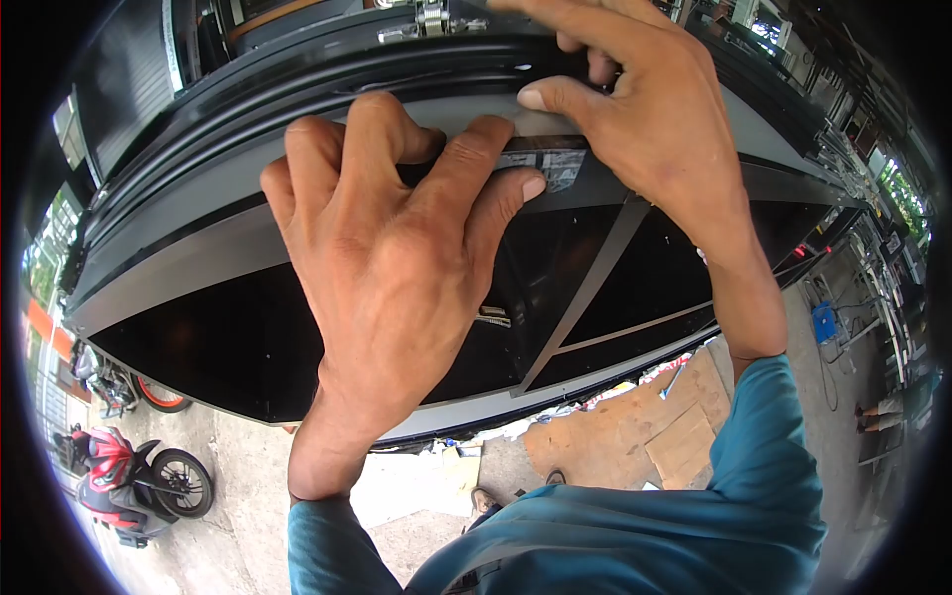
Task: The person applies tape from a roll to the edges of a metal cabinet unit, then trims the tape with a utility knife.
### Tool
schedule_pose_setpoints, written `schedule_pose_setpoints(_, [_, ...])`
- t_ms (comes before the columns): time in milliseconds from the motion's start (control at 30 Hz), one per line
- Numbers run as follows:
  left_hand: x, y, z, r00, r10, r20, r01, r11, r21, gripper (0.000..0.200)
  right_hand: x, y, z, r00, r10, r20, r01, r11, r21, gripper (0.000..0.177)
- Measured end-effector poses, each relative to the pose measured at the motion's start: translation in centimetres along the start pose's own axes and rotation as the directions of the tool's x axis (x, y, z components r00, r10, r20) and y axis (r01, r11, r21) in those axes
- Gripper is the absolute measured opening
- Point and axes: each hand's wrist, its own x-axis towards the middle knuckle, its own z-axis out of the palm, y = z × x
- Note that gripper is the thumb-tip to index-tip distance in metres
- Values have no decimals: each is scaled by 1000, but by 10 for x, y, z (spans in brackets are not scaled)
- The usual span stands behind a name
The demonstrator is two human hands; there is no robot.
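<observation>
In the middle of the view lies a large black panel [233, 332] with grey metal bars [585, 293] across it. My left hand [387, 248] is over its upper edge, fingers curled, with thumb and forefinger around a short dark strip [523, 157]. A shiny, clear piece [563, 169], perhaps film, shows at the strip's right end. What lies under my left palm is hidden. My right hand [650, 114] is just right of and above the strip, thumb and forefinger spread apart. Nothing shows clearly between its fingers.
Black rails [297, 134] run behind the panel, with a metal fitting [432, 18] at the top. Cardboard [595, 441] lies on the concrete floor. A red motorcycle [109, 456] stands lower left. At right are a blue object [823, 322] and metal racks.
</observation>
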Motion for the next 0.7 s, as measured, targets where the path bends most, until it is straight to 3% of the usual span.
schedule_pose_setpoints(67, [2,-2,-2,999,25,35,-25,999,21,36,-5,1,-3,998,66,16,-68,956,285,48])
schedule_pose_setpoints(100, [3,-2,-2,999,31,21,-32,999,32,36,-14,10,14,952,-135,-274,178,974,138,34])
schedule_pose_setpoints(167, [4,-2,-4,997,50,51,-52,998,40,37,-29,16,26,782,-349,-517,370,927,-64,21])
schedule_pose_setpoints(267, [5,-2,-5,996,68,61,-71,996,47,38,-40,24,41,873,-407,-268,384,913,-137,59])
schedule_pose_setpoints(367, [6,-3,-5,993,78,83,-85,994,75,39,-41,31,48,854,-440,-279,390,895,-216,67])
schedule_pose_setpoints(433, [8,-4,-8,990,82,112,-91,992,86,41,-40,37,50,820,-486,-303,430,872,-236,64])
schedule_pose_setpoints(533, [11,-7,-10,984,90,151,-104,990,93,43,-40,41,41,880,-423,-215,298,845,-445,60])
schedule_pose_setpoints(700, [12,-10,-9,982,117,146,-135,983,124,48,-41,44,33,893,-399,-210,326,893,-311,60])
